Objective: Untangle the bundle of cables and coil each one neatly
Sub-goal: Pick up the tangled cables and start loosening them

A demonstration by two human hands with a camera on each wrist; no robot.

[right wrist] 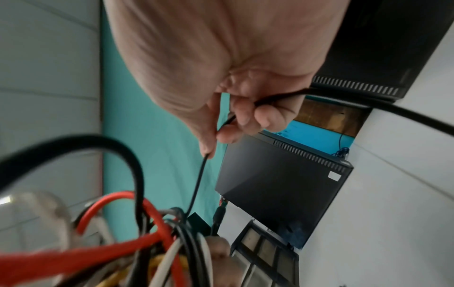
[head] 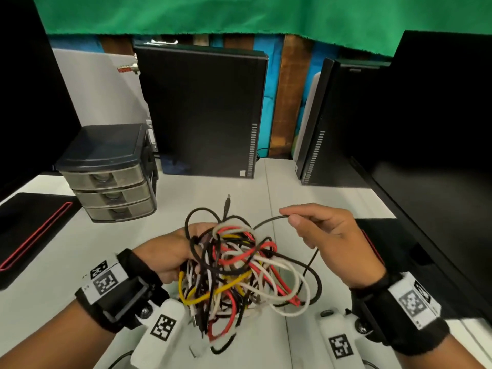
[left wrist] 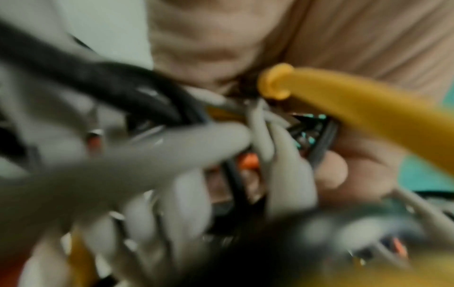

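Note:
A tangled bundle of cables (head: pixel 239 267), black, white, red and yellow, hangs above the white desk (head: pixel 319 187). My left hand (head: pixel 170 249) grips it from the left; the left wrist view shows blurred white, black and yellow cable (left wrist: pixel 343 101) against the palm. My right hand (head: pixel 319 230) is to the right of the bundle and pinches a thin black cable (head: pixel 269 221) that runs out of the tangle. In the right wrist view that black cable (right wrist: pixel 196 184) passes through the curled fingers (right wrist: pixel 245 116). A black plug end (head: pixel 227 202) sticks up from the top of the bundle.
A grey drawer unit (head: pixel 109 171) with three drawers stands at the left. A black computer case (head: pixel 205 110) stands behind the bundle, a second (head: pixel 332 123) at the back right. A monitor (head: pixel 439 145) fills the right side. A black pad with a red edge (head: pixel 29 230) lies at the left.

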